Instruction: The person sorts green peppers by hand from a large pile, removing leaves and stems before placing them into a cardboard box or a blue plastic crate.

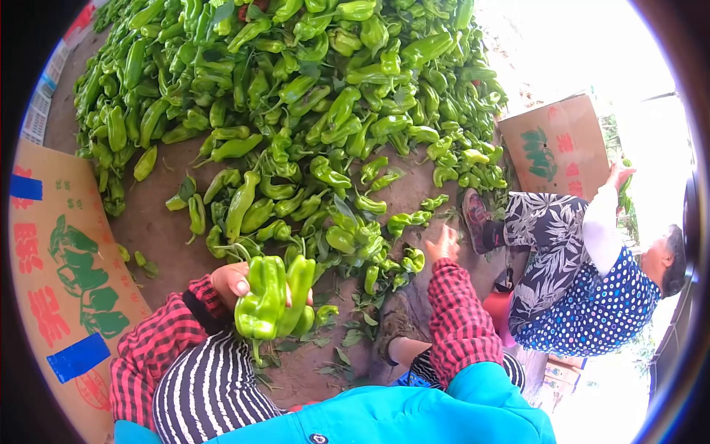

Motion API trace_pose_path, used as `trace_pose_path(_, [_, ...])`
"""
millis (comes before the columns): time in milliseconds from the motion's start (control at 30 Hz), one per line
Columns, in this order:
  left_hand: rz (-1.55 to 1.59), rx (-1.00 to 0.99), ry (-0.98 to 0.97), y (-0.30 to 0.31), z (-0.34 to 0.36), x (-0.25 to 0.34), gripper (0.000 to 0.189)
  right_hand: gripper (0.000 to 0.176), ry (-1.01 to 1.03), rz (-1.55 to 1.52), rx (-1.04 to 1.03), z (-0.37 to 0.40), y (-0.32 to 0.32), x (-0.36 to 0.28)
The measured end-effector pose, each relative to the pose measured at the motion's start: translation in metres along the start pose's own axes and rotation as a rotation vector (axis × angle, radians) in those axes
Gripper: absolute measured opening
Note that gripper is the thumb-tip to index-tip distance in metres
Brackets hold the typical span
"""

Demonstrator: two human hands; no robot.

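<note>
Several light green peppers (pixel 262 296) are gripped in my left hand (pixel 231 283), held up in front of my striped trouser leg. Its thumb shows at the side, and the peppers hide the other fingers. My right hand (pixel 443 243) reaches low over the ground with its fingers stretched out and nothing visible in them. Close by its left side lie loose peppers (pixel 413 260) and leaves. Beyond both hands rises a big pile of green peppers (pixel 318 89), spilling toward me over the brown ground.
A printed cardboard box (pixel 74 274) with blue tape stands at left. Another carton (pixel 555 148) is at right, beside a seated co-worker (pixel 584 296) in a dotted top, whose hand holds peppers (pixel 626 189). The co-worker's shoe (pixel 477 220) rests near the pile. Leaf scraps litter the ground.
</note>
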State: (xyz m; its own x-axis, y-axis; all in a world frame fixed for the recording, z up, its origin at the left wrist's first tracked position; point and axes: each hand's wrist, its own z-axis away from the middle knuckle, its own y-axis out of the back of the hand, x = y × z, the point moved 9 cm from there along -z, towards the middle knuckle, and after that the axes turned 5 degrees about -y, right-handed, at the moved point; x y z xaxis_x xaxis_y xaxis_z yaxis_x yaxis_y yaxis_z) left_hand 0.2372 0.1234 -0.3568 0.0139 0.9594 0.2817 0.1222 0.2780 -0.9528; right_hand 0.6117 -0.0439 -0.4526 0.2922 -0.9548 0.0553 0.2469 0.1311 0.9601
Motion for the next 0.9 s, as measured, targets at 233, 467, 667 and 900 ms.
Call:
trace_pose_path(233, [-0.044, 0.074, -0.034, 0.016, 0.007, 0.004, 0.059, 0.067, -0.015, -0.487, 0.046, -0.004, -0.084, -0.067])
trace_pose_path(467, [-0.033, 0.124, -0.033, 0.02, 0.006, 0.003, 0.059, 0.047, 0.175, -0.599, 0.162, 0.005, -0.043, -0.055])
trace_pose_path(667, [-0.092, 0.157, -0.07, 0.022, 0.01, 0.011, 0.059, 0.037, -0.16, -0.474, 0.07, -0.093, -0.061, 0.059])
trace_pose_path(900, [-0.098, 0.189, -0.085, 0.029, 0.012, 0.013, 0.059, 0.049, 0.098, -0.069, -0.15, -0.04, -0.026, -0.033])
